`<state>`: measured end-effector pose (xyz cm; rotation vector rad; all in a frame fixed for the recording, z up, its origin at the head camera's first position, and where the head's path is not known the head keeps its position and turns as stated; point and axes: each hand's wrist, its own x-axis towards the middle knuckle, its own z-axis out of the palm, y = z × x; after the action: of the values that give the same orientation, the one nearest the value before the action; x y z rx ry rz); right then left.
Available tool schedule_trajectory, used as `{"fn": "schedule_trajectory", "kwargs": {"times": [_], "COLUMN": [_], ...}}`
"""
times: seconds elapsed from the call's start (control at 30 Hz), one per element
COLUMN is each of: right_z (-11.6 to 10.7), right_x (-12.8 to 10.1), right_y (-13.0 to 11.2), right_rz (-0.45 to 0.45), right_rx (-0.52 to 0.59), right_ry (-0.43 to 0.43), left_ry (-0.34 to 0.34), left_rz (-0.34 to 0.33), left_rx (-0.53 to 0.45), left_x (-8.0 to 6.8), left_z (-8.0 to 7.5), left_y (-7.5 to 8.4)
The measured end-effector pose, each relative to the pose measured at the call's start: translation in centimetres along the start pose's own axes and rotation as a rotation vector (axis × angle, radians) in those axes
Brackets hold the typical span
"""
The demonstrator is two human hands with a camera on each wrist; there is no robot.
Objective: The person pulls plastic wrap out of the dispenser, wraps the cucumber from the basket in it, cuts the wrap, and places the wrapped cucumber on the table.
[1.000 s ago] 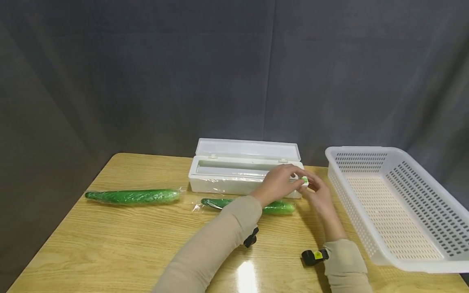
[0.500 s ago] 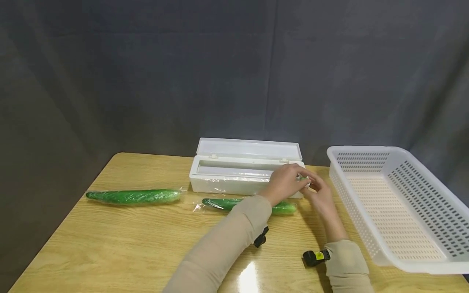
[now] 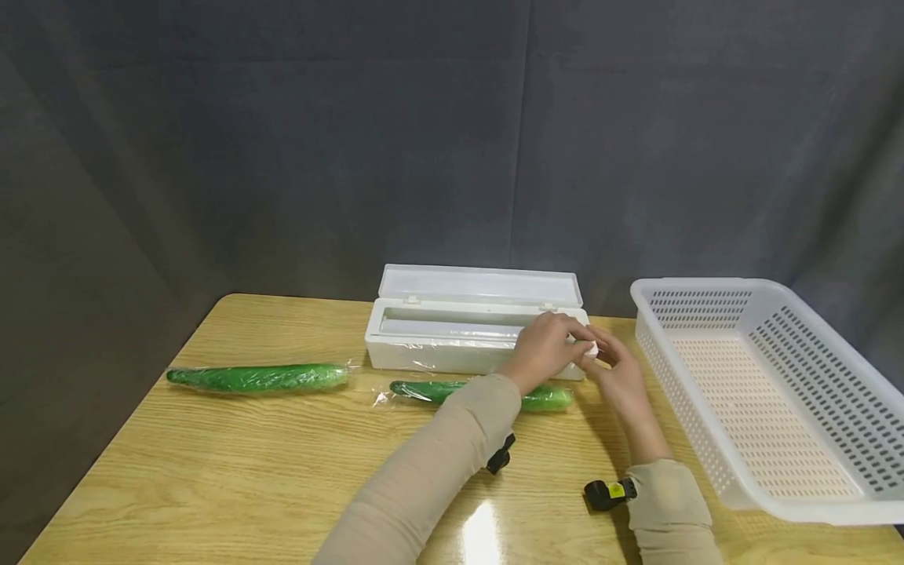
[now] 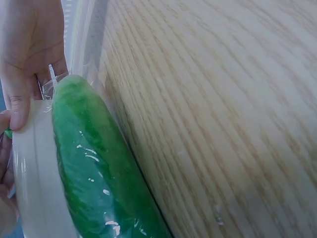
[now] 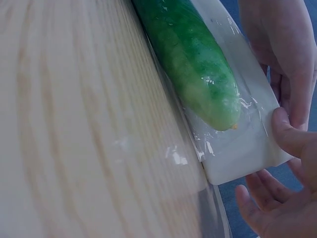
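A white cling film dispenser (image 3: 417, 355) stands at the back of the table, its lid (image 3: 480, 286) raised and a film roll (image 3: 452, 328) inside. My left hand (image 3: 545, 351) pinches the small green slide cutter (image 4: 8, 133) at the dispenser's right end; fingers mostly cover it in the head view. My right hand (image 3: 621, 380) holds that same end, thumb on the corner in the right wrist view. Directly in front lies a film-covered cucumber (image 3: 547, 399), partly behind the left forearm. Clear film stretches from the dispenser over it.
Another cucumber (image 3: 257, 379), wrapped in film, lies on the left of the wooden table (image 3: 212, 471). A white perforated basket (image 3: 695, 439) stands at the right, close to my right forearm. Dark curtain hangs behind the table's back edge.
My left hand has shifted slightly right along the dispenser, and its fingers now cover the green slide cutter in the head view. The right hand stays at the dispenser's end; the cucumbers have not moved.
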<state>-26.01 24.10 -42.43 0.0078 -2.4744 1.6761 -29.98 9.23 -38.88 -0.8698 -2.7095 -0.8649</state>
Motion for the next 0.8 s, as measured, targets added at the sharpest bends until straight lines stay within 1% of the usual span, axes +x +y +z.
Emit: {"fn": "schedule_trajectory", "kwargs": {"times": [0.17,0.4,0.6,0.8], "right_z": [-0.01,0.15,0.08,-0.06], "right_x": [-0.06,0.0,0.02,-0.07], "right_y": [-0.08,-0.02,-0.22,-0.35], "right_rz": [-0.013,0.004,0.018,0.016], "right_rx": [-0.01,0.011,0.013,0.022], "right_ry": [0.008,0.009,0.007,0.004], "left_ry": [-0.01,-0.01,0.006,0.004], "left_rz": [-0.002,-0.002,-0.027,-0.039], "left_rx": [0.001,0.017,0.048,0.061], "left_x": [-0.13,-0.25,-0.4,-0.49], "left_z": [-0.35,-0.28,-0.04,-0.18], "left_y": [0.09,-0.14,-0.22,-0.05]}}
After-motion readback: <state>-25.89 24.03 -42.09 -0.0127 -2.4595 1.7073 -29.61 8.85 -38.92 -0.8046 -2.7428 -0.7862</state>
